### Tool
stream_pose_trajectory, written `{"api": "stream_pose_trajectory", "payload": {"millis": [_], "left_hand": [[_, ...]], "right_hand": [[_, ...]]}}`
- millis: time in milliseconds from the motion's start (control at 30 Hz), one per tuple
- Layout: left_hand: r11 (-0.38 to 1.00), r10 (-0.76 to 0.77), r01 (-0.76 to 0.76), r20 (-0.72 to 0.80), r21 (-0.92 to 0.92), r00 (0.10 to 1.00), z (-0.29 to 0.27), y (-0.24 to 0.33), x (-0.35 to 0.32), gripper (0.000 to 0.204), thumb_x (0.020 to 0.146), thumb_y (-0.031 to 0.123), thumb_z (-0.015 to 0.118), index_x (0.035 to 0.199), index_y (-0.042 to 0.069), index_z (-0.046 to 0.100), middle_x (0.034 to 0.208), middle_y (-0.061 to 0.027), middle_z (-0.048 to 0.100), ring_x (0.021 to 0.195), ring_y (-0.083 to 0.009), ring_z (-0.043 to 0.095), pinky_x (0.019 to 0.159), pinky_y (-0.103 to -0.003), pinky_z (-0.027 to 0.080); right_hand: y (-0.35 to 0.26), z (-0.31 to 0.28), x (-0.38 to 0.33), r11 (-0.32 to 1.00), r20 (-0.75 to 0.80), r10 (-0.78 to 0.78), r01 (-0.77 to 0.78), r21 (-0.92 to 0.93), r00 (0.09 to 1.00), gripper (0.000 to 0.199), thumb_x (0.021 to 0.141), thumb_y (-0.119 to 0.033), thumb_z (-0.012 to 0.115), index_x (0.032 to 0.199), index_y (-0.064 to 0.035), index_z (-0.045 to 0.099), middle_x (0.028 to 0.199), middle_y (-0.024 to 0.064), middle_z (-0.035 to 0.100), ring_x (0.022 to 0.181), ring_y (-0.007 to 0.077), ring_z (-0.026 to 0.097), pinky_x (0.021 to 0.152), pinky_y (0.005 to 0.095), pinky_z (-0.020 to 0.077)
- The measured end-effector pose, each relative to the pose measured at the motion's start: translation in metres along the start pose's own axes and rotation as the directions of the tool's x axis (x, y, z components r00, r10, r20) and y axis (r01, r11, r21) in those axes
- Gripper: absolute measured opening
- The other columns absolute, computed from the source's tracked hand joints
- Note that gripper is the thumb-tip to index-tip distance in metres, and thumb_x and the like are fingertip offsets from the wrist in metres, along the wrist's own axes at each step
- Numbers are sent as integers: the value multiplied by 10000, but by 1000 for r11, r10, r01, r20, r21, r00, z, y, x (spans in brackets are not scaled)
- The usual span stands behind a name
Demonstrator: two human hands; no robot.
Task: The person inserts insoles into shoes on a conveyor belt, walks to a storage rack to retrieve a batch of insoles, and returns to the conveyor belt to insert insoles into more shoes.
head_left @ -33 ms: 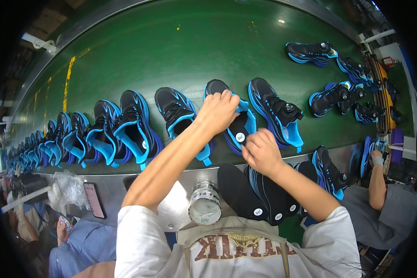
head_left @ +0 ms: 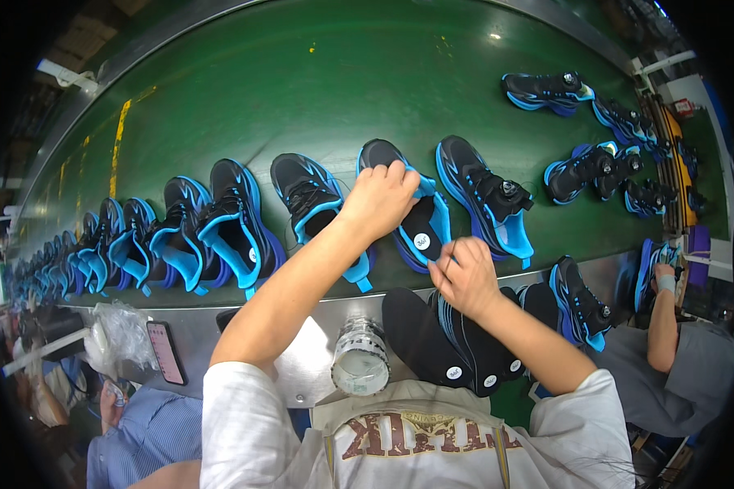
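Note:
A black sneaker with bright blue trim [head_left: 426,226] stands on the green belt, its toe pointing away from me. My left hand [head_left: 382,198] is closed over its lacing and tongue, hiding most of that part. Beside the heel, my right hand [head_left: 466,275] is closed in a pinch; a thin dark strand seems to show at its fingertips, too fine to name. To the right stands a similar sneaker with a round dial [head_left: 485,187]. Another sneaker [head_left: 306,189] stands to the left, partly behind my left forearm.
A long row of matching sneakers [head_left: 238,216] runs left along the belt [head_left: 302,90]. More sneakers [head_left: 579,171] lie at right. Black insoles [head_left: 416,326], a tape-wrapped cup [head_left: 360,363], a phone [head_left: 166,352] and clear plastic [head_left: 122,338] rest on the metal ledge. Co-workers sit on both sides.
My right hand has shifted very slightly and turned at the fingers. The left hand stays over the sneaker's lacing.

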State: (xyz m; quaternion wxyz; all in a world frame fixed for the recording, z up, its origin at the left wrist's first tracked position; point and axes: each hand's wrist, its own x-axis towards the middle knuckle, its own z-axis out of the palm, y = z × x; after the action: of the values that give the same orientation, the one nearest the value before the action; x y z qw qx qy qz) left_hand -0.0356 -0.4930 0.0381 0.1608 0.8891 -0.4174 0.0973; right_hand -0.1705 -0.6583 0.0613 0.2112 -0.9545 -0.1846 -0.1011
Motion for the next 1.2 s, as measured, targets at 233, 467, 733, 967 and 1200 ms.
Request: {"api": "stream_pose_trajectory", "payload": {"millis": [233, 467, 733, 967, 1200], "left_hand": [[956, 145, -140, 2, 259, 989, -12, 32, -17, 212, 694, 156, 527, 885, 65, 512, 780, -48, 488, 631, -180, 501, 550, -289, 385], [996, -23, 48, 277, -81, 961, -9, -9, 9, 119, 795, 133, 492, 842, 24, 504, 796, -121, 570, 738, -262, 602, 607, -354, 469], [-288, -648, 163, 317, -944, 693, -64, -12, 0, 140, 800, 153, 478, 722, 65, 554, 601, 18, 461, 414, -67, 258, 416, -226, 224], [-479, -570, 115, 407, -870, 714, -42, 54, 35, 272, 774, 244, 502, 573, 146, 347, 508, 42, 280, 424, -90, 255, 408, -248, 198], [825, -355, 269, -85, -497, 931, 25, 128, 72, 556, 744, 341, 654, 1099, -11, 410, 741, -200, 559, 658, -350, 587, 575, -412, 472]], "right_hand": [[-11, 3, -35, 976, 17, 194, -195, 97, 981, 201, 729, -99, 637, 911, -31, 586, 929, 89, 513, 837, 266, 513, 722, 372, 397], [-20, -34, -31, 909, -50, 382, -365, 201, 923, 323, 738, -129, 628, 1033, -27, 547, 1037, 134, 499, 940, 314, 503, 813, 384, 395], [-39, -78, -173, 566, 277, 790, -825, 17, 547, 388, 678, -252, 709, 906, -34, 482, 1036, 190, 490, 918, 380, 512, 752, 415, 440], [-44, -61, -195, 650, 164, 739, -756, 81, 653, 582, 716, -259, 685, 1155, 14, 416, 1182, 293, 422, 1065, 443, 444, 888, 423, 400], [-42, -76, -194, 636, 211, 740, -767, 86, 638, 571, 746, -265, 658, 1182, 14, 418, 1186, 297, 429, 1019, 439, 490, 838, 421, 438]]}}
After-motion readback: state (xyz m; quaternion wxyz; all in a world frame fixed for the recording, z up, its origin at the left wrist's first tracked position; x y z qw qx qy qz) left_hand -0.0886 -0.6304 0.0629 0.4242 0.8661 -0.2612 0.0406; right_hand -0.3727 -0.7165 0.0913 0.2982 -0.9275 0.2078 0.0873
